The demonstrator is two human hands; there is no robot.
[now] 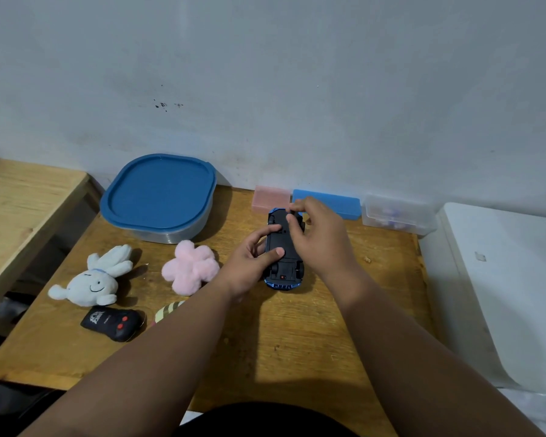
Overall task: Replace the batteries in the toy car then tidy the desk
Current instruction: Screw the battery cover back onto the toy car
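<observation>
toy car [281,241]: blue body, black underside
pose: upside down, wheels up, long axis 12 to 6 o'clock
place: desk [297,329], toward 12 o'clock of its middle

Looks onto a pale grey-white wall [297,74] filling the upper half, scuffed low down and marked by a small cluster of dark specks [163,105] left of centre. Finds a worn, honey-coloured wooden desk [297,326] set flush against that wall, with a lighter wooden table [22,197] just beside it on the left across a dark gap, and a smooth white unit [501,279] with a rounded edge close on the right. Sees soft, even light, with a broad shadow [281,386] lying across the near edge of the desk.
</observation>
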